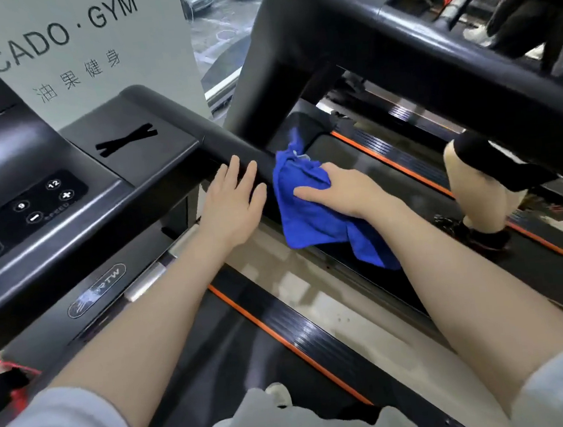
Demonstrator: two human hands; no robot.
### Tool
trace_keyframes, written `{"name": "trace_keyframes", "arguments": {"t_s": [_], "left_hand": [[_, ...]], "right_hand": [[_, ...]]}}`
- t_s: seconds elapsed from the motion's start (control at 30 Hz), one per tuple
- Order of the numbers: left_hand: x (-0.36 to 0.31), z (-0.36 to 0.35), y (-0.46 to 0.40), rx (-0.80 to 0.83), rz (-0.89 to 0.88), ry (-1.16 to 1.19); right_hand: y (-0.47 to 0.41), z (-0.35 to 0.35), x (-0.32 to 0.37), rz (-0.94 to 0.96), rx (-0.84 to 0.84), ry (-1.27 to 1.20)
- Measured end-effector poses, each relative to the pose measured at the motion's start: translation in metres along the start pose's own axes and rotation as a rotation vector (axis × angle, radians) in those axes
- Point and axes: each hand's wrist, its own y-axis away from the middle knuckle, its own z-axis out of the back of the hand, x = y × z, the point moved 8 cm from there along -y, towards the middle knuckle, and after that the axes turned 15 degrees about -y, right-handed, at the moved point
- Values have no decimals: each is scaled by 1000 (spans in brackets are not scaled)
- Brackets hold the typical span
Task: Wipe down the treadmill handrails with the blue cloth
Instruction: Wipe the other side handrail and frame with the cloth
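Observation:
A black handrail (192,125) runs from the treadmill console down toward the middle of the view. My left hand (234,200) rests flat on it, fingers apart, holding nothing. Just to its right, my right hand (336,190) presses the blue cloth (304,218) onto the lower stretch of the same rail. The cloth is bunched under my palm and its loose end hangs down over the belt side. The rail under the cloth is hidden.
The console panel (22,210) with speed and mode buttons lies at left. A neighbouring treadmill's thick black rail (413,56) crosses the upper right, with another person's leg (477,191) on its belt. A gym sign (78,50) stands behind.

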Motion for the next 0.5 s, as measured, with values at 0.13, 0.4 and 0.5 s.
{"name": "trace_keyframes", "arguments": {"t_s": [0.13, 0.4, 0.5], "left_hand": [[-23, 3, 18, -47, 22, 142], [-94, -17, 48, -34, 55, 179], [-104, -19, 48, -20, 178, 177]], "right_hand": [[53, 23, -55, -70, -14, 64], [90, 43, -100, -64, 106, -25], [77, 32, -92, -96, 334, -405]]}}
